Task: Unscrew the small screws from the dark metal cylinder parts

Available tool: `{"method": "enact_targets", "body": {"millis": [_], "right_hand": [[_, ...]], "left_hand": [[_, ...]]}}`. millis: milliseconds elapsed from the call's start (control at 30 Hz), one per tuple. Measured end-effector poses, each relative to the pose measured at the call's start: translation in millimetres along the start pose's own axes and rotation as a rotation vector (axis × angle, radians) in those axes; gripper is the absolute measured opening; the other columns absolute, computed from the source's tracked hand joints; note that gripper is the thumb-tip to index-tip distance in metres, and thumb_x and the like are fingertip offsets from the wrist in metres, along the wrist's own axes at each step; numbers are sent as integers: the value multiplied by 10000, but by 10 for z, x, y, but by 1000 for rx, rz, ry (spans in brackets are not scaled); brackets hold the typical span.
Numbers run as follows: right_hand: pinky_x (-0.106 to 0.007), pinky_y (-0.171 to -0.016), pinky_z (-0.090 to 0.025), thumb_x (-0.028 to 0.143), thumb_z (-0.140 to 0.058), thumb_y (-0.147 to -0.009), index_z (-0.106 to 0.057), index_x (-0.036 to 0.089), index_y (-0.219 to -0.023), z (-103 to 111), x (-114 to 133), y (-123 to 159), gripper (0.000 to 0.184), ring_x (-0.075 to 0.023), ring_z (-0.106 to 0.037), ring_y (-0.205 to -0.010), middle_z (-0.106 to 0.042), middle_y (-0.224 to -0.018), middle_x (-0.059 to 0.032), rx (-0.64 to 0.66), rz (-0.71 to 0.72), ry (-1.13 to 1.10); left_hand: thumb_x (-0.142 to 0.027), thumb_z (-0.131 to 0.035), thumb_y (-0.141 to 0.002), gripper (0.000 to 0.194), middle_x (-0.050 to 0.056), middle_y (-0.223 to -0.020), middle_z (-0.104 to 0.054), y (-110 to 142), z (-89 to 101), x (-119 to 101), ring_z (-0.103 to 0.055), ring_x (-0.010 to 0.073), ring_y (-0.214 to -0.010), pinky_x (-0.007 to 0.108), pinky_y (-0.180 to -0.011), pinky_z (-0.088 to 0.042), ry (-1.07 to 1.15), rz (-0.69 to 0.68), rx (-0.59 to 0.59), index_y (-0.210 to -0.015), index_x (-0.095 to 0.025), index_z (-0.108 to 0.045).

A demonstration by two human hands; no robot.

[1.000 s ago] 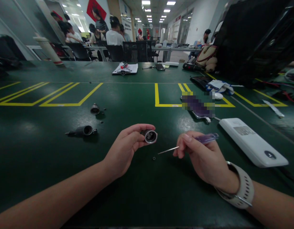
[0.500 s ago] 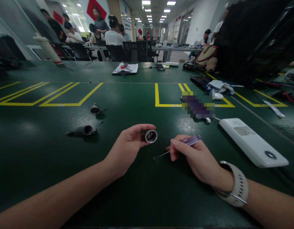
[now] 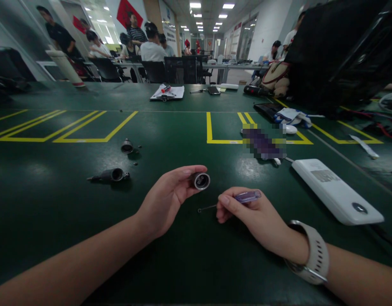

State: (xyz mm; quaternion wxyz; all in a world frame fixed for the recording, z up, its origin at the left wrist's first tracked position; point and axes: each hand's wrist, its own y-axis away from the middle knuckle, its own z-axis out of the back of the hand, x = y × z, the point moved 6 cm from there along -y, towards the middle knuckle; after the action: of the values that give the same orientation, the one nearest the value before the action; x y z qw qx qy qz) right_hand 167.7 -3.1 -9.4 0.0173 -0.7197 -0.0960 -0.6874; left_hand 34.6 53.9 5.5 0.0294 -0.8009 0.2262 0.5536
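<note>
My left hand point(image 3: 170, 195) grips a short metal cylinder point(image 3: 201, 181) between thumb and fingers, its round open end turned toward me with small parts visible inside. In my right hand point(image 3: 243, 206) is a screwdriver with a clear purple handle point(image 3: 248, 196). Its thin shaft points left, and a small dark ring point(image 3: 199, 211) shows at the tip, just below the cylinder. Left of my hands lies a dark metal tool body point(image 3: 114, 174) with a pointed end and an open round end. Behind it stands a metal cup-like part point(image 3: 127, 146) beside tiny loose pieces point(image 3: 135, 163).
A white power bank point(image 3: 336, 191) lies on the right, cabled toward a blurred purple object point(image 3: 262, 142). Farther back are a clipboard with papers point(image 3: 167, 92), a phone point(image 3: 214, 90) and a cloth point(image 3: 291, 115). A large black bag point(image 3: 336, 55) rises at right. People sit behind.
My right hand has moved slightly left and down with the screwdriver, carrying the ring at its tip along. My left hand and the cylinder have hardly moved.
</note>
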Motion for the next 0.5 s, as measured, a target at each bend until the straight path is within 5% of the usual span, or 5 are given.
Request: {"method": "enact_targets", "body": {"millis": [133, 267, 500], "right_hand": [[-254, -629, -512, 367, -606, -797, -622, 142, -756, -18, -85, -29, 230, -111, -606, -627, -635, -682, -16, 18, -47, -250], [-265, -600, -520, 348, -576, -822, -622, 149, -714, 34, -3, -23, 231, -119, -602, -616, -626, -664, -12, -34, 59, -365], [-316, -686, -492, 268, -504, -873, -654, 195, -801, 159, 299, 151, 182, -163, -615, -739, -656, -783, -36, -220, 470, 180]], "left_hand": [[-228, -536, -743, 246, 137, -1023, -652, -6, 6, -20, -578, 267, -996, 408, -904, -448, 50, -4, -23, -878, -83, -682], [-194, -527, -730, 236, 129, -1022, -655, -4, 19, -41, -584, 262, -990, 399, -893, -458, 64, -16, -25, -876, -88, -681], [-120, -603, -659, 283, 72, -1017, -678, 52, -5, -24, -607, 228, -966, 368, -902, -446, -124, -17, -25, -927, -154, -687]]}}
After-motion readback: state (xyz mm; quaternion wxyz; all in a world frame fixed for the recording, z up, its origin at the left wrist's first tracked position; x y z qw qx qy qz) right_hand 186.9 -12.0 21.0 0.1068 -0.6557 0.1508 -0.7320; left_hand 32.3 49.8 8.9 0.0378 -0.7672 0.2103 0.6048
